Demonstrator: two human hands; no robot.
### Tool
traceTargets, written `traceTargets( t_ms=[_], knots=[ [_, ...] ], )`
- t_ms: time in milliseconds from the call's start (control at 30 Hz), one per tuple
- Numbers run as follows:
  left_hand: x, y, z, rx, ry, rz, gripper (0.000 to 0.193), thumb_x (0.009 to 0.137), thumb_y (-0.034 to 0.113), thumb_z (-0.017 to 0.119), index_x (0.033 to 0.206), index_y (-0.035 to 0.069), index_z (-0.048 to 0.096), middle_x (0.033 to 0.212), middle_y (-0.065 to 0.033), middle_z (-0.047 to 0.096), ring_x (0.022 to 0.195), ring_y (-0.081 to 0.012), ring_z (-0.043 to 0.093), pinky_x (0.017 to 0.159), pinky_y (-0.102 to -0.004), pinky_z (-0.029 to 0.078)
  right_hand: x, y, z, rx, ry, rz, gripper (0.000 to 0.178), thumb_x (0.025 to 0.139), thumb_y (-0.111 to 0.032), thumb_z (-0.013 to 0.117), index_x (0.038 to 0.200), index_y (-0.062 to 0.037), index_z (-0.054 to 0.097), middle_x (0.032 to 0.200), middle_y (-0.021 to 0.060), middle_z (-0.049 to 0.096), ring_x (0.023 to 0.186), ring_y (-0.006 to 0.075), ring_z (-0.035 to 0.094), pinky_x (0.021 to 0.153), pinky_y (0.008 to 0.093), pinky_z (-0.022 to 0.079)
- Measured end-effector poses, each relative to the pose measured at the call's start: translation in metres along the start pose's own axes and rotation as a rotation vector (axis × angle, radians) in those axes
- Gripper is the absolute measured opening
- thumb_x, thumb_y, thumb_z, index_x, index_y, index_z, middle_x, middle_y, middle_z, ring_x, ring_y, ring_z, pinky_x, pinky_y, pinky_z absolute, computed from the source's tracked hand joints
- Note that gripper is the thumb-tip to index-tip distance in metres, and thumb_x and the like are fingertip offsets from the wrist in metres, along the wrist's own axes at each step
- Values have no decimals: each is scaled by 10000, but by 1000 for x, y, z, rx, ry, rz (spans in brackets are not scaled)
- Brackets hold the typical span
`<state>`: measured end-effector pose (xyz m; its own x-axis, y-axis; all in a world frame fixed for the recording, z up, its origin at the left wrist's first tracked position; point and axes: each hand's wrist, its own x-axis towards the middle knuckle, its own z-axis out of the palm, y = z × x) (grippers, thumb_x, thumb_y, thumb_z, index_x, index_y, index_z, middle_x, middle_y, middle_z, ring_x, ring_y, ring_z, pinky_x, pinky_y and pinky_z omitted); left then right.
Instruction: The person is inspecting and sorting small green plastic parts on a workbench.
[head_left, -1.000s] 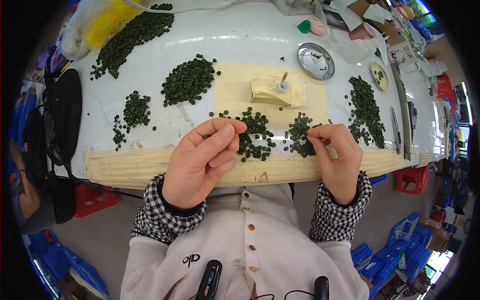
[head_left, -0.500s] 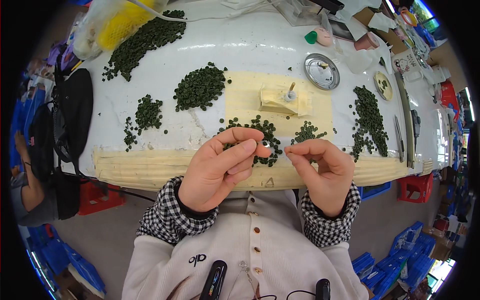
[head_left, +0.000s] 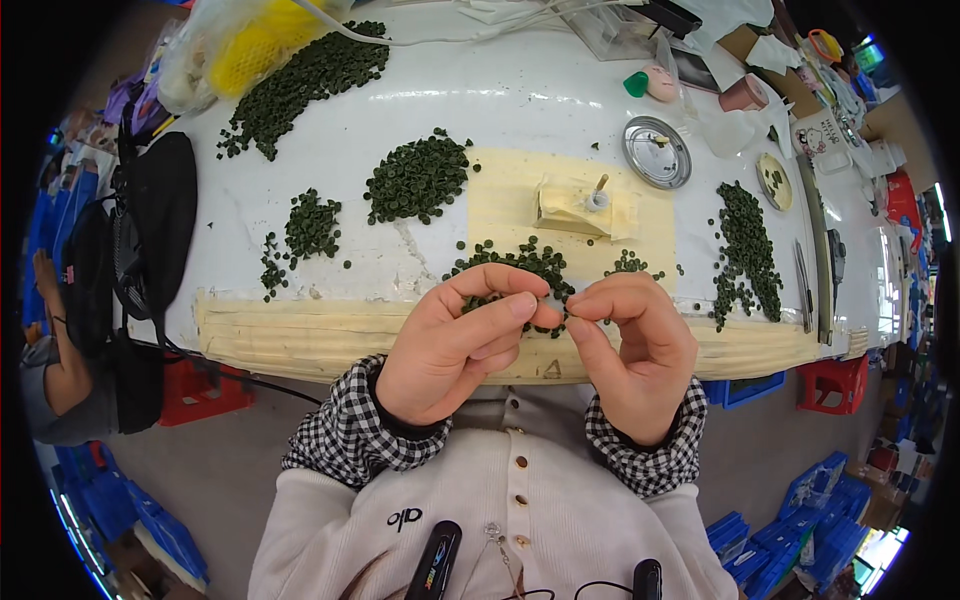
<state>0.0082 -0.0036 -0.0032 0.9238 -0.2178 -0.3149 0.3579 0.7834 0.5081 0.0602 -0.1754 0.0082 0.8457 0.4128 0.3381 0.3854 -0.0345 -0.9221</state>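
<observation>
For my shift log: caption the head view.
Left hand and right hand, curled close together by dark-green discs on a white table.

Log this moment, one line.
left hand: pinch pose | right hand: pinch pose, close beside left | grip contents: unclear | green pieces: loose piles on white table

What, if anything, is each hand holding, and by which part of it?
It cannot be told: the left hand and right hand are each shaped in a pinch, but anything between the fingertips is too small to make out.
</observation>
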Motion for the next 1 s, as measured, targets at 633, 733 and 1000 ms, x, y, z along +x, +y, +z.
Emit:
traceTargets(
  t_ms=[633,733,1000],
  knots=[
    [-4,1,-1,105,20,8,203,854,7,574,1055,29,580,939,-97,628,687,-38,504,488,-158,337,-5,4,-4,375,-63,279,134,801,85,581,926,37,568,937,68,560,853,102,556,764,222,454],
    [-3,0,2,134,53,24,200,845,3,587,1044,29,587,937,-96,627,697,-53,514,501,-166,343,-6,-3,1,208,3,184,137,768,87,609,890,30,585,905,76,579,841,126,568,744,229,460],
    [-3,-5,2,183,62,85,180,841,21,612,1020,7,629,922,-72,643,593,-14,431,495,-155,321,-4,-5,8,-89,54,-31,142,718,75,649,836,10,607,841,96,611,760,189,600,683,265,477]
  ],
)
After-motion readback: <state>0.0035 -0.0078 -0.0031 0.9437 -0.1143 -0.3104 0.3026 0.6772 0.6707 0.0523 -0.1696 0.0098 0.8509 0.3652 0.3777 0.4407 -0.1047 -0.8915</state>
